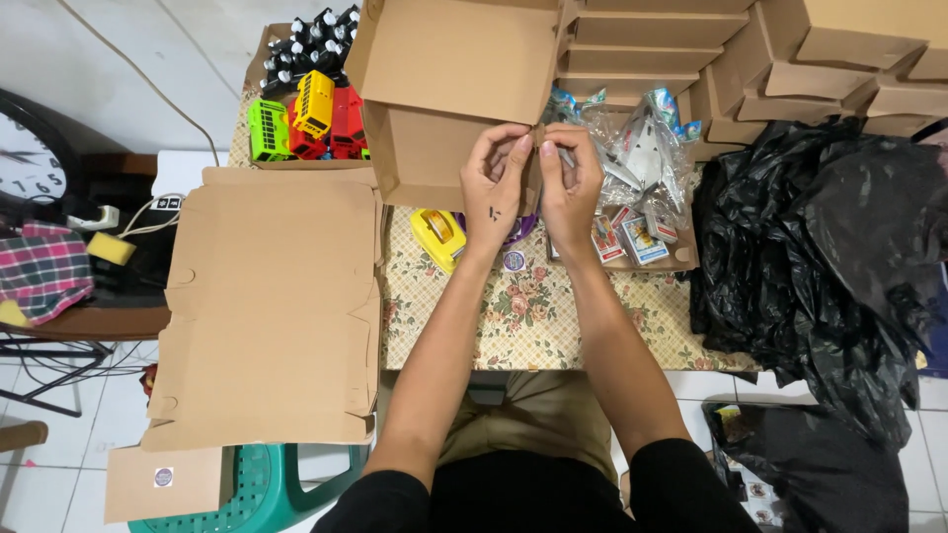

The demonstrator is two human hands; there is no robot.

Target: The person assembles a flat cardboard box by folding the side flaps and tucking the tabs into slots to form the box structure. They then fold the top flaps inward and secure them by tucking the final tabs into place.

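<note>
I see my left hand and right hand both pinching the front edge of the open cardboard box on the table.

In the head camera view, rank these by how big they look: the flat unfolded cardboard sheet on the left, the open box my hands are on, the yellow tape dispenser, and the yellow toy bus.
1. Flat cardboard sheet
2. Open box
3. and 4. Yellow tape dispenser and yellow toy bus look about alike, so no ranking.
</note>
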